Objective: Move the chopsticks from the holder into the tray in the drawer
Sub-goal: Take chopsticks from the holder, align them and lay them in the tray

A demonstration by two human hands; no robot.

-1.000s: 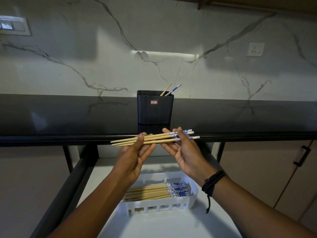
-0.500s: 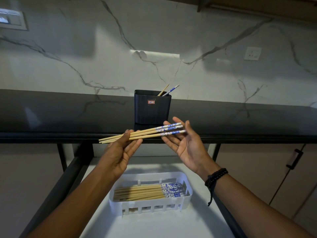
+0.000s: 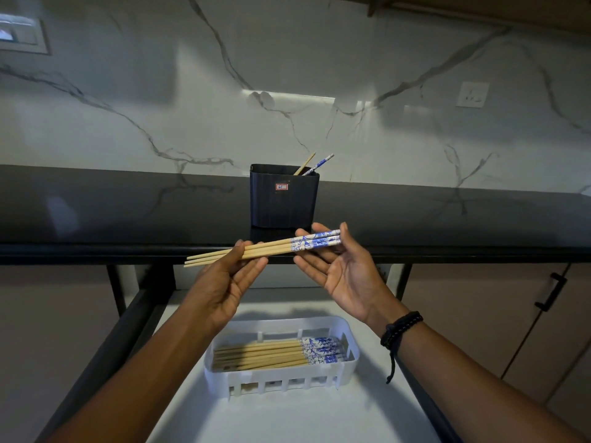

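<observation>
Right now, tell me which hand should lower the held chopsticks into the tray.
Left. The left hand pinches the bundle of chopsticks at its bare wooden part, while the right hand lies open, only steadying the blue ends. The white tray sits below both.

- Left hand: palm turned up and toward the right, fingers loosely curled, thumb laid over a small bundle of chopsticks and pinching its plain wooden part against the fingers
- Left forearm: bare, entering from the lower left corner and rising diagonally toward the centre
- Right hand: palm open and facing left and up, fingers spread and nearly straight, fingertips touching the blue-patterned end of the same bundle, thumb raised behind it
- Right forearm: bare, entering from the lower right corner; a black beaded bracelet circles the wrist, its cord hanging down
- Both hands: held at about the same height, apart, joined only by the bundle
</observation>
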